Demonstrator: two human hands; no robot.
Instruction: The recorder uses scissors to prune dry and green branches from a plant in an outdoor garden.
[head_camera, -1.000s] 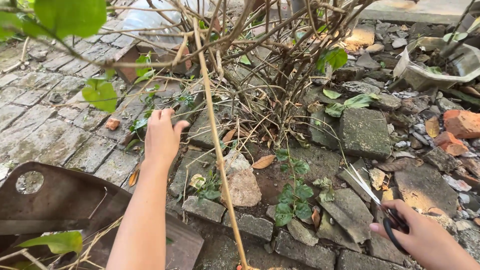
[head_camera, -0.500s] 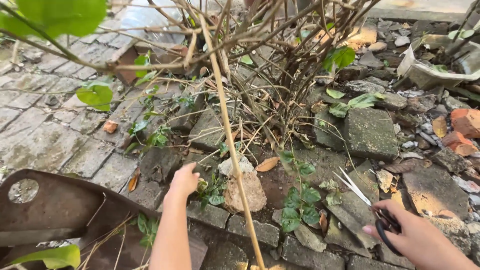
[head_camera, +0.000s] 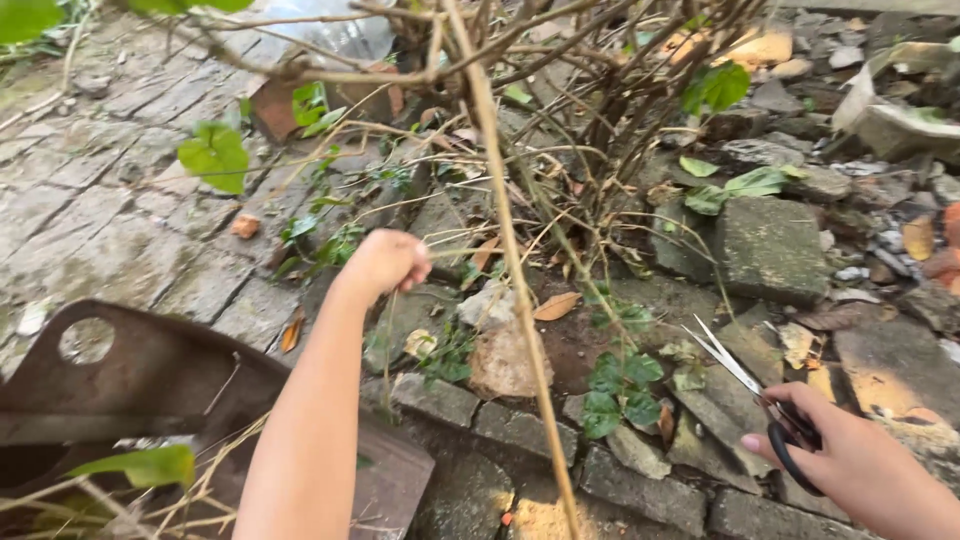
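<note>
My left hand (head_camera: 385, 262) is closed in a fist low in front of a bare, dry shrub (head_camera: 560, 120). A thin dry stem seems to hang from the fist. My right hand (head_camera: 860, 465) at the lower right grips black-handled scissors (head_camera: 745, 385). Their silver blades are parted and point up-left over the stones. A long tan stalk (head_camera: 515, 270) runs upright between my two hands. A small green-leaved plant (head_camera: 620, 385) grows in the soil just left of the scissor tips.
A rusty brown metal sheet with a round hole (head_camera: 120, 390) lies at the lower left under my left arm. Mossy brick paving (head_camera: 110, 230) spreads to the left. A pale rock (head_camera: 505, 360), a grey square block (head_camera: 765, 245) and broken rubble (head_camera: 900, 120) surround the shrub.
My left hand went from high by the paving down to the low plants, then rose as a closed fist. The view shifted slightly; the scissors hand stayed at the lower right.
</note>
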